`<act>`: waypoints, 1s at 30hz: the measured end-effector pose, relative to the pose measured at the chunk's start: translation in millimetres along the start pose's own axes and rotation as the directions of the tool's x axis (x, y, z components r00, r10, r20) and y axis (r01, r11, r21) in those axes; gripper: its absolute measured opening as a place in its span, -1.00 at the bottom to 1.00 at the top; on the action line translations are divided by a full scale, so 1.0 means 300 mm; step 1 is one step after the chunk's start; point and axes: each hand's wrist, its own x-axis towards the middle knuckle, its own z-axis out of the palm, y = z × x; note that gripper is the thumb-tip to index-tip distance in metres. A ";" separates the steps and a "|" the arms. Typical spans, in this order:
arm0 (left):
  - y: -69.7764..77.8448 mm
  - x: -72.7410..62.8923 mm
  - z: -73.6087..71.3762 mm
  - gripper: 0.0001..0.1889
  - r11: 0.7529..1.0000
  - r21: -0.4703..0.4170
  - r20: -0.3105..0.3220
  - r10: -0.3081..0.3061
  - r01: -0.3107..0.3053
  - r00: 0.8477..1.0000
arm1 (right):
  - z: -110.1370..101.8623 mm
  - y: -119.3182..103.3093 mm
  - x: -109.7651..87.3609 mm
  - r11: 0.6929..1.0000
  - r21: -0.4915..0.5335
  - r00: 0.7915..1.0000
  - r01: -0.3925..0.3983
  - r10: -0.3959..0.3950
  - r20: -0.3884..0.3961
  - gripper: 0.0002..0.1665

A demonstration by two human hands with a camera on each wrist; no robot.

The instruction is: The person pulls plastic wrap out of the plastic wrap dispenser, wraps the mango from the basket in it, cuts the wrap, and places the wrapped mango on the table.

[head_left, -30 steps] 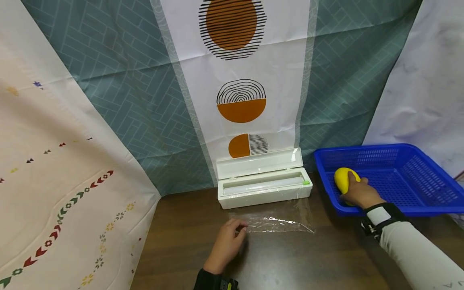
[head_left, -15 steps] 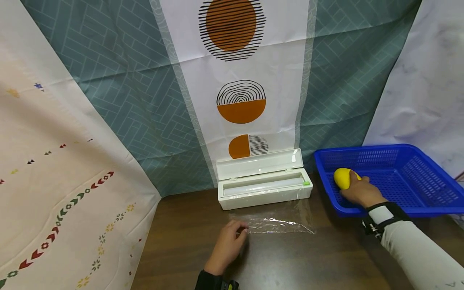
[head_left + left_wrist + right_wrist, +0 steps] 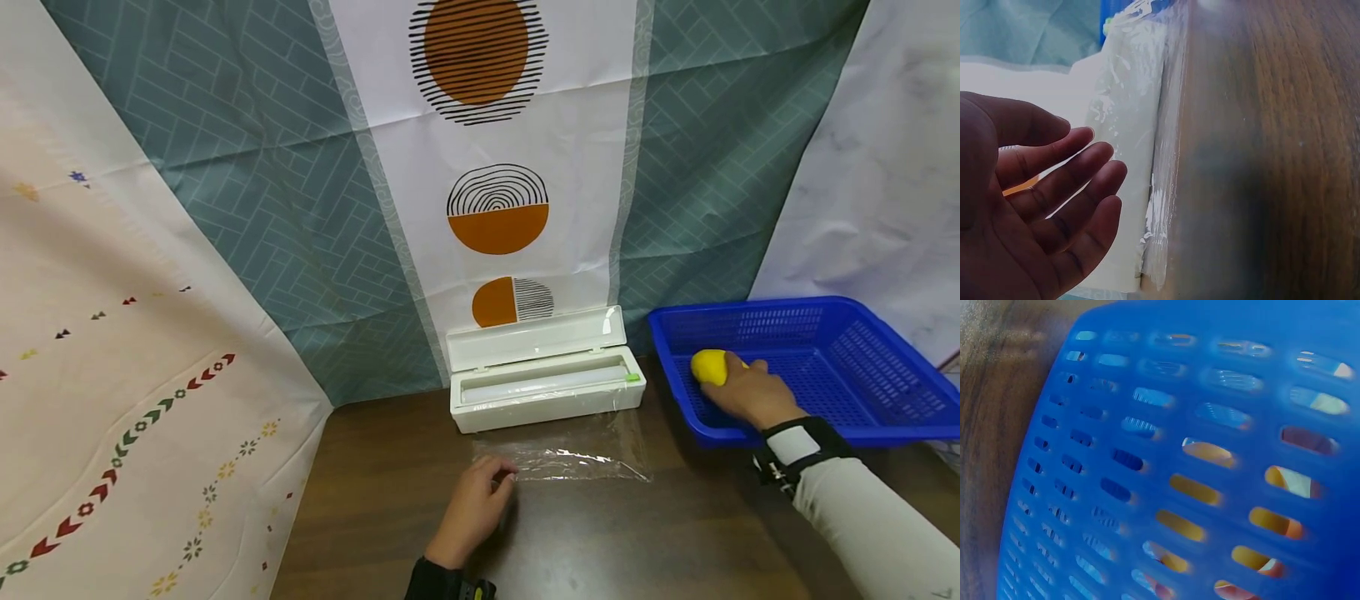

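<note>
My right hand reaches into the blue basket and grips a smooth, oval yellow fruit near its left wall. The hand covers part of the fruit, and its exact kind is unclear. In the right wrist view, patches of yellow fruit show through the slots of the basket wall. My left hand is by the left end of a sheet of clear cling film. Its fingers are loosely bent with nothing between them. The film hangs from a white dispenser box onto the table.
The dispenser's lid stands raised at the back, and a small green slider sits at its right end. Patterned cloths hang behind and beside the brown wooden table.
My right hand has shifted slightly right and turned. The yellow fruit has tipped with it, and less of it shows now. My left hand has barely moved.
</note>
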 end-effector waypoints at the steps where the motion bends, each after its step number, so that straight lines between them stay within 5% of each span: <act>1: 0.002 0.001 -0.001 -0.88 1.000 -0.001 0.001 0.001 -0.001 1.000 | -0.002 -0.001 -0.002 1.000 -0.002 1.000 0.002 -0.002 -0.008 0.07; 12: 0.006 0.001 -0.001 -0.88 1.000 0.003 0.013 -0.006 0.006 1.000 | -0.015 -0.024 -0.040 0.997 -0.040 0.989 0.066 -0.071 -0.132 -0.02; 30: 0.009 0.001 0.004 -0.87 1.000 -0.003 0.026 -0.014 0.014 1.000 | -0.028 -0.083 -0.097 0.991 -0.035 0.965 0.127 -0.132 -0.229 -0.05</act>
